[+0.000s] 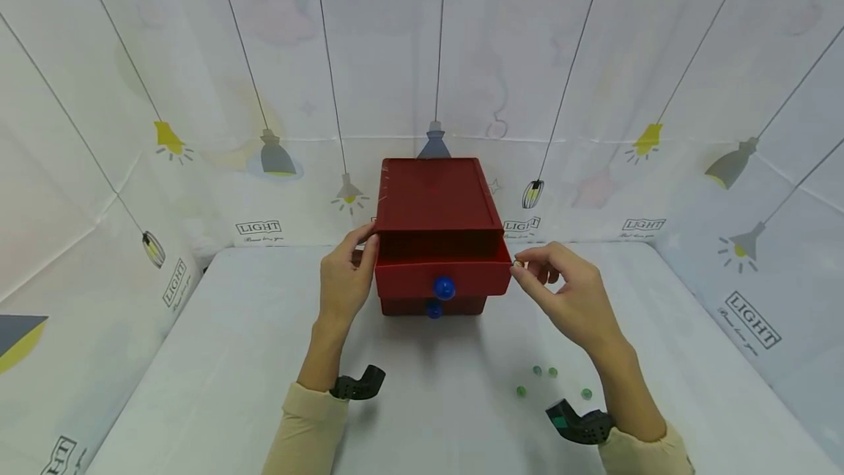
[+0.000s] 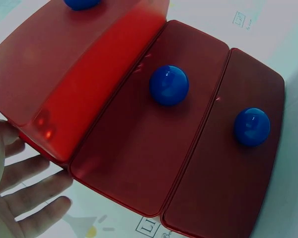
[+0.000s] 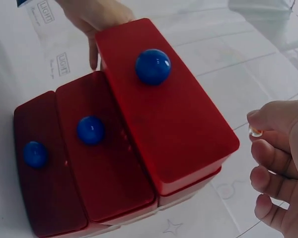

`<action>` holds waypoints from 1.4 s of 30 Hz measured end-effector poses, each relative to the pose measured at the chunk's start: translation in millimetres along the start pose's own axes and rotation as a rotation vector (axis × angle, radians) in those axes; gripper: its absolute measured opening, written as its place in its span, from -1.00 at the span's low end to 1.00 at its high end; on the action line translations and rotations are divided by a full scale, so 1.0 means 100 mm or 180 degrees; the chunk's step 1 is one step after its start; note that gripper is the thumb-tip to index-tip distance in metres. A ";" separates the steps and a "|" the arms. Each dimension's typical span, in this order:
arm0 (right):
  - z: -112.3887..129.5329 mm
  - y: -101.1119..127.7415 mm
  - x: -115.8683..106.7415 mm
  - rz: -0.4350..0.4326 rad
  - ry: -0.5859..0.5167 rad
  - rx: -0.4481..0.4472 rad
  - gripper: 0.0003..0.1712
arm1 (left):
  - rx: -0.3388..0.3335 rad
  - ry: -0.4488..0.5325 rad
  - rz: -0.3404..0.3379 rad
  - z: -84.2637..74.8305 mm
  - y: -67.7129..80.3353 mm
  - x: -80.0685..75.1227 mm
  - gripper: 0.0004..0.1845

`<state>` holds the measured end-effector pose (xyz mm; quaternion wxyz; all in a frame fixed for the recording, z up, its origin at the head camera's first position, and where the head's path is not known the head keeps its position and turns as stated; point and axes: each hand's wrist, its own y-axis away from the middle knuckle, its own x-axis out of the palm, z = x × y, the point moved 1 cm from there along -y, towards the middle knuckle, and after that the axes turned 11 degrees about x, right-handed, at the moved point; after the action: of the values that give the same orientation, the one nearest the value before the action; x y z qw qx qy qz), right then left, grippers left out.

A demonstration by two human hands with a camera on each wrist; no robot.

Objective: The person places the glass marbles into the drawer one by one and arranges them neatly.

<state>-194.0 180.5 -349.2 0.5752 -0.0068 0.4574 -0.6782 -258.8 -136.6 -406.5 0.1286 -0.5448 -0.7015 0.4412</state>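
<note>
A red chest [image 1: 435, 193] with three drawers and round blue knobs [image 2: 169, 85] stands on the white table. Its top drawer [image 1: 409, 281] is pulled out. My left hand [image 1: 346, 277] rests against the left side of that drawer, its fingers fairly straight in the left wrist view. Between thumb and index finger, my right hand [image 1: 563, 284] pinches a small clear marble [image 3: 256, 131] with an orange tint. That hand is just off the drawer's right front corner. Little bright spots show at the drawer's side in the left wrist view; I cannot tell what they are.
Several green marbles [image 1: 552, 372] lie on the table [image 1: 211, 372] in front, right of the chest and near the right wrist's black strap [image 1: 583, 427]. Behind the chest hangs a white cloth [image 1: 395, 35] printed with lamps.
</note>
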 end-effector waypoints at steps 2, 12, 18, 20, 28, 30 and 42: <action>0.00 0.00 0.04 -0.0007 0.0001 0.0019 -0.73 | 0.0003 0.0001 -0.0001 0.00 0.00 0.00 -0.62; -0.05 0.00 0.16 -0.0272 0.0078 0.0326 -0.81 | -0.0018 -0.0007 -0.0012 0.01 0.00 0.00 -0.62; -0.06 -0.02 0.19 -0.0313 0.0127 0.0533 -0.80 | -0.0007 -0.0008 -0.0018 0.00 0.00 0.00 -0.62; -0.04 -0.04 0.19 -0.0304 0.0133 0.0582 -0.79 | 0.0007 -0.0014 -0.0024 -0.01 0.00 -0.01 -0.62; -0.02 -0.08 0.23 -0.0213 0.0046 0.0733 -0.78 | -0.0008 -0.0020 -0.0004 -0.02 0.01 0.00 -0.62; -0.02 -0.09 0.23 -0.0193 0.0024 0.0762 -0.78 | 0.0000 -0.0019 -0.0008 -0.02 0.00 0.00 -0.62; -0.04 -0.08 0.24 -0.0080 -0.0039 0.0824 -0.76 | -0.0007 -0.0039 0.0004 -0.02 0.00 0.00 -0.62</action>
<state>-209.9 163.8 -358.8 0.5655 0.0576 0.3625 -0.7386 -257.4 -136.0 -405.0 0.1234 -0.5426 -0.7024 0.4438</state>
